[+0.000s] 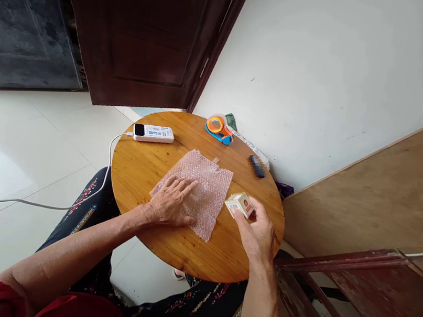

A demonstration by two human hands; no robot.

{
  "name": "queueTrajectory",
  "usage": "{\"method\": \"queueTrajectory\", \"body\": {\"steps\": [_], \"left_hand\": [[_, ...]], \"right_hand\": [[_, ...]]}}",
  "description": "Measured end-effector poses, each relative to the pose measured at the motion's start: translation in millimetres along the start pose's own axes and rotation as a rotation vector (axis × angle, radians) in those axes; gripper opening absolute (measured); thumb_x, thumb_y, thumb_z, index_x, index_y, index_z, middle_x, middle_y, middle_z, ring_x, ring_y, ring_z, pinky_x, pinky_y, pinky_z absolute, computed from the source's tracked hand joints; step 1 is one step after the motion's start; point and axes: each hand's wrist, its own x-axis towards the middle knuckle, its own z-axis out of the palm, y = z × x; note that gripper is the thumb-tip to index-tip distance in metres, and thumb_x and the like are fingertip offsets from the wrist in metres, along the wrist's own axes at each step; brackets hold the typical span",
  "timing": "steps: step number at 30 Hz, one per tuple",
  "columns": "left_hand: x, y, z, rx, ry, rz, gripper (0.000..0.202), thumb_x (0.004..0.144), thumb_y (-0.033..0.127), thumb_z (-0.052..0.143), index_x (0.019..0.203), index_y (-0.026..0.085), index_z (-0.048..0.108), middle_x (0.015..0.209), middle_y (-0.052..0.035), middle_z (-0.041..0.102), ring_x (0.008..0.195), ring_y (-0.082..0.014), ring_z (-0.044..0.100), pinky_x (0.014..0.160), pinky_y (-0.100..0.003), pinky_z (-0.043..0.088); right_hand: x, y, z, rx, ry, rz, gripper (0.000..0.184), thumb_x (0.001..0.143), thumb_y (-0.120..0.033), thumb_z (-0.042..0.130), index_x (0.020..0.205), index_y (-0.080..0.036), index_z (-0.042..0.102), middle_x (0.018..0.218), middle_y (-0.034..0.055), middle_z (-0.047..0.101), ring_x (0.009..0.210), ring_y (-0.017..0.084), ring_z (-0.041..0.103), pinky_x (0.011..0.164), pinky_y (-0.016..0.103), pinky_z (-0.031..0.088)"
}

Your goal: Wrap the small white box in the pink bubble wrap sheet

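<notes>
A sheet of pinkish bubble wrap (209, 190) lies flat on the round wooden table (133, 173). My left hand (173, 203) rests on its left part, palm down with the fingers spread. To the right of the sheet, my right hand (258, 229) grips a small cream-coloured box (240, 203) with a red mark on one face. The thumb is on the near side of the box, and the other fingers are partly hidden behind it. The box is held tilted, just beyond the sheet's right edge.
A white power bank (159, 134) with a white cable (111, 151) lies at the table's left back. An orange and blue tape dispenser (219, 128) stands at the back edge, near a blurred dark object (257, 166). A wooden chair (341, 273) is at right.
</notes>
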Motion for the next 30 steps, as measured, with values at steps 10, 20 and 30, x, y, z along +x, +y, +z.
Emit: {"method": "queueTrajectory", "body": {"steps": [10, 20, 30], "left_hand": [[4, 2, 3.7, -0.073, 0.030, -0.135, 0.125, 0.058, 0.057, 0.081, 0.155, 0.014, 0.017, 0.162, -0.0241, 0.023, 0.151, -0.0400, 0.018, 0.120, -0.056, 0.023], [2, 1, 1.6, -0.053, 0.022, -0.116, 0.122, 0.059, 0.056, 0.081, 0.155, 0.016, 0.018, 0.161, -0.0232, 0.025, 0.150, -0.0404, 0.021, 0.119, -0.059, 0.024], [1, -1, -5.6, -0.082, 0.042, -0.087, 0.106, 0.066, 0.056, 0.078, 0.151, 0.015, 0.030, 0.160, -0.0224, 0.028, 0.150, -0.0397, 0.020, 0.120, -0.058, 0.024]], "right_hand": [[13, -40, 81, 0.055, -0.304, -0.261, 0.054, 0.074, -0.022, 0.064, 0.128, -0.021, 0.059, 0.123, 0.0117, 0.069, 0.114, 0.029, 0.063, 0.100, 0.047, 0.050], [6, -20, 85, 0.182, -0.295, -0.226, 0.047, 0.079, -0.026, 0.061, 0.125, -0.022, 0.058, 0.118, 0.0094, 0.071, 0.110, 0.027, 0.065, 0.097, 0.044, 0.052], [8, -25, 82, 0.168, -0.316, -0.244, 0.044, 0.079, -0.023, 0.060, 0.123, -0.021, 0.058, 0.116, 0.0091, 0.071, 0.108, 0.025, 0.066, 0.095, 0.042, 0.053]]}}
